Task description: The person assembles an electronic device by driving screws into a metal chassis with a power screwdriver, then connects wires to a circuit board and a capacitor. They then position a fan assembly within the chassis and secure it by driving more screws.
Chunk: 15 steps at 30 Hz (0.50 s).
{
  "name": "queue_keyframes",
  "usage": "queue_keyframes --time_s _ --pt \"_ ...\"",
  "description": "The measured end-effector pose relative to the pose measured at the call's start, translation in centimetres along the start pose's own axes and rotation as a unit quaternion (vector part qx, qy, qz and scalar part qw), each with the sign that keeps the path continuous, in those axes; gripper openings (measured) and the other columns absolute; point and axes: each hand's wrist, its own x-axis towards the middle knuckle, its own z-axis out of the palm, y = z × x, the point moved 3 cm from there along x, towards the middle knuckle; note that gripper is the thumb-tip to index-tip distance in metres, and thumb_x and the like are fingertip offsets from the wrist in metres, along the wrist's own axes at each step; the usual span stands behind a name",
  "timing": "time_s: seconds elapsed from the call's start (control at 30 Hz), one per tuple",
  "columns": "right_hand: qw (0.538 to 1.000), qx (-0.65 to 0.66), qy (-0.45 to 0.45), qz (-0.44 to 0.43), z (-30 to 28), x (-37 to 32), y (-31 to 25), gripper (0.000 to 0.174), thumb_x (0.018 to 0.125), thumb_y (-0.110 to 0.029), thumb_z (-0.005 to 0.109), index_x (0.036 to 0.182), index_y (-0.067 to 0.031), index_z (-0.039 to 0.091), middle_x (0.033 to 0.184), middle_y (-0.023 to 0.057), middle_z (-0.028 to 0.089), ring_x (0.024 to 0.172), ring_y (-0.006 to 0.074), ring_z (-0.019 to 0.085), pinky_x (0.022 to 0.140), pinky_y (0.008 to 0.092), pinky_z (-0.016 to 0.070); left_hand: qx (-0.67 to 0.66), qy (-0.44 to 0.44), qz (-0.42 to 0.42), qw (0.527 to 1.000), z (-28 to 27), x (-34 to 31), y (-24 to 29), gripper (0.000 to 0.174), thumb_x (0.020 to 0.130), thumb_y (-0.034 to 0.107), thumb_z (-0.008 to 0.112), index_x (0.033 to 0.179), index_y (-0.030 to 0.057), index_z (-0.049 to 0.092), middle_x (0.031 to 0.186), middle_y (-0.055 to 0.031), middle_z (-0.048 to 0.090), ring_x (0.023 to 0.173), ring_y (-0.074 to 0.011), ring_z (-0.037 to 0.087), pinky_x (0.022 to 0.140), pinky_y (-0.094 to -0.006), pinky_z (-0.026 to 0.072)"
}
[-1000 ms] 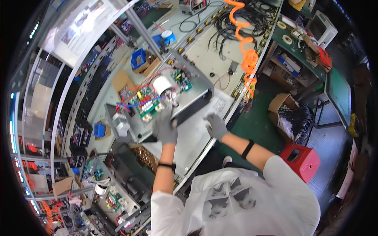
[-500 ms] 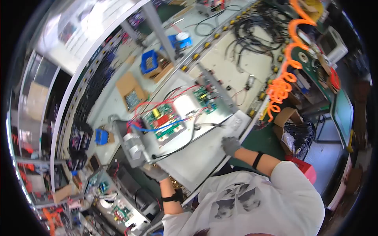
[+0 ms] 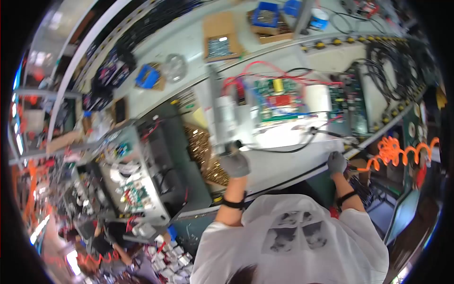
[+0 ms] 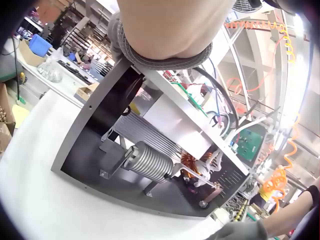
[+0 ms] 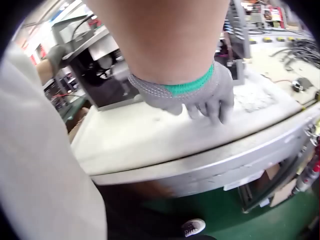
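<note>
My gloved left hand (image 3: 235, 163) grips the near left corner of a grey metal chassis (image 4: 75, 130); most of its fingers are hidden in the left wrist view. Close to the fingers lies the black end (image 3: 237, 144) of a cable. On the chassis top sit green circuit boards (image 3: 265, 92), a white cylinder (image 3: 318, 98) and red and blue wires. Through its open side show a ribbed metal coil (image 4: 150, 161) and a copper winding (image 4: 189, 164). My gloved right hand (image 5: 200, 100) holds nothing, its fingers hanging loosely over the white work surface (image 5: 150, 135) near the front edge.
A second chassis (image 3: 137, 189) with boards stands to the left, beside a box of brass-coloured parts (image 3: 201, 154). Blue bins (image 3: 266, 14) and a screw box (image 3: 219, 42) line the back. Black cables (image 3: 388, 66) and an orange coiled hose (image 3: 390, 154) are at the right.
My left hand has gone from the chassis front to its left corner. My right hand stays near the table's front edge. The head view has swung left, so the chassis appears turned and further right.
</note>
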Motion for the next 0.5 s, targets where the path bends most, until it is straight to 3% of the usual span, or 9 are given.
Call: queue_keyframes --time_s 0.03,0.07,0.1,0.2,0.23,0.3,0.33,0.43,0.5 --pt "0.997 0.015 0.040 0.071 0.5 2.5 3.0 0.035 0.083 -0.036 0.051 0.101 -0.0078 0.060 0.096 0.0188 0.063 0.089 0.0354 0.061 0.076 0.0458 0.0479 -0.091 0.023 -0.036 0.995 -0.1 0.2 -1.7 0.009 0.087 0.004 0.051 0.094 -0.0014 0.049 0.093 -0.0058 0.053 0.077 -0.0148 0.047 0.069 -0.0283 0.0432" --pt "0.962 0.133 0.233 -0.055 3.6 6.1 7.1 0.036 0.082 -0.036 0.053 0.101 -0.0070 0.060 0.097 0.0177 0.063 0.089 0.0355 0.060 0.075 0.0451 0.0474 -0.411 0.019 -0.122 0.903 -0.4 0.4 -5.7 0.016 0.088 0.003 0.049 0.104 -0.0002 0.051 0.101 -0.0041 0.054 0.085 -0.0143 0.049 0.073 -0.0295 0.0446" --pt "0.978 0.120 0.076 0.156 -3.5 5.6 4.0 0.035 0.079 -0.034 0.056 0.102 -0.0080 0.060 0.102 0.0161 0.062 0.091 0.0355 0.059 0.077 0.0438 0.0469 -0.223 0.035 -0.053 0.973 -1.1 0.5 -5.1 0.027 0.091 0.010 0.050 0.115 -0.0017 0.048 0.108 -0.0078 0.055 0.089 -0.0158 0.051 0.077 -0.0308 0.0463" --pt "0.925 0.299 0.199 0.125 10.3 20.8 13.3 0.035 0.076 -0.016 0.053 0.111 -0.0127 0.061 0.101 0.0155 0.063 0.098 0.0312 0.060 0.083 0.0394 0.0472 -0.009 -0.016 0.006 1.000 -2.1 1.1 -0.4 0.039 0.091 0.018 0.051 0.121 -0.0053 0.043 0.110 -0.0139 0.055 0.087 -0.0188 0.055 0.076 -0.0320 0.0481" --pt "0.933 0.254 0.148 0.209 0.4 16.5 7.1 0.039 0.076 -0.013 0.053 0.115 -0.0149 0.058 0.108 0.0138 0.061 0.102 0.0307 0.058 0.086 0.0392 0.0469 0.019 -0.013 0.027 0.999 -2.1 1.1 0.2 0.041 0.091 0.021 0.052 0.119 -0.0068 0.043 0.109 -0.0159 0.056 0.086 -0.0201 0.056 0.075 -0.0326 0.0486" --pt "0.932 0.238 0.096 0.254 -2.9 16.9 4.2 0.042 0.078 -0.014 0.055 0.120 -0.0156 0.054 0.124 0.0134 0.050 0.107 0.0296 0.055 0.091 0.0392 0.0447 0.037 -0.010 0.068 0.997 -2.5 1.4 -1.0 0.039 0.091 0.021 0.050 0.115 -0.0087 0.046 0.107 -0.0178 0.057 0.087 -0.0220 0.057 0.076 -0.0344 0.0479" --pt "0.930 0.245 0.113 0.251 -3.3 17.6 3.9 0.042 0.078 -0.015 0.056 0.120 -0.0153 0.054 0.124 0.0138 0.049 0.107 0.0291 0.055 0.091 0.0389 0.0442 0.059 -0.034 0.011 0.998 -2.1 0.9 1.9 0.035 0.092 0.019 0.048 0.117 -0.0050 0.047 0.096 -0.0129 0.058 0.080 -0.0180 0.054 0.071 -0.0304 0.0473" --pt "0.925 0.244 0.130 0.261 -2.8 19.9 4.9 0.041 0.079 -0.018 0.057 0.119 -0.0148 0.054 0.121 0.0143 0.050 0.106 0.0302 0.055 0.090 0.0396 0.0442 0.063 -0.026 0.096 0.993 -2.4 1.4 0.5 0.035 0.092 0.015 0.046 0.121 -0.0046 0.043 0.107 -0.0123 0.055 0.084 -0.0183 0.054 0.073 -0.0302 0.0465" --pt "0.924 0.236 0.133 0.270 -1.5 22.0 5.8 0.040 0.079 -0.019 0.057 0.118 -0.0146 0.054 0.118 0.0144 0.051 0.104 0.0318 0.055 0.088 0.0405 0.0447 0.072 -0.045 0.056 0.995 -2.1 1.5 1.3 0.036 0.090 0.019 0.048 0.110 -0.0117 0.048 0.107 -0.0213 0.057 0.090 -0.0246 0.054 0.082 -0.0374 0.0434"
